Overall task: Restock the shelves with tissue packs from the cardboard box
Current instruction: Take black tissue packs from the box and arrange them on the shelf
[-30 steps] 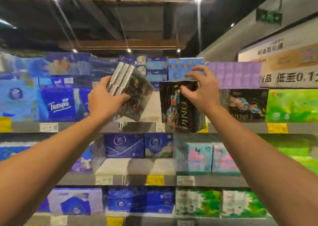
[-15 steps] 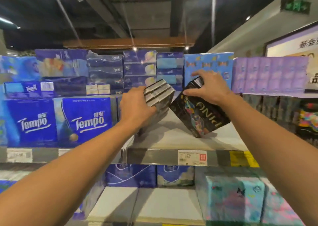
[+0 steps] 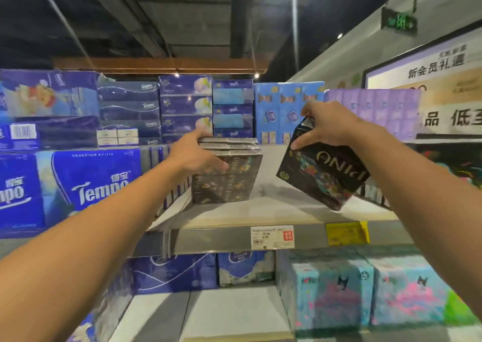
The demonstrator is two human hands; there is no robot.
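Note:
Two dark tissue packs with colourful prints are over the pale upper shelf [image 3: 266, 211]. My left hand [image 3: 195, 154] grips the left pack [image 3: 229, 177] at its upper left corner; that pack stands flat on the shelf board. My right hand [image 3: 328, 125] holds the right pack [image 3: 323, 174] by its top end. This one is tilted, its lower corner touching or just above the board, lettering upside down. The cardboard box is out of view.
Blue Tempo packs [image 3: 86, 185] fill the shelf to the left, more blue and purple boxes [image 3: 287, 112] stand behind. Dark packs [image 3: 453, 164] sit to the right. A price tag [image 3: 272, 237] hangs on the shelf edge. Below are blue and pastel packs [image 3: 365, 294].
The left pack went from tilted in my hand to standing flat on the shelf. My right hand carried its pack to the right, still tilted. The camera came closer to the shelf.

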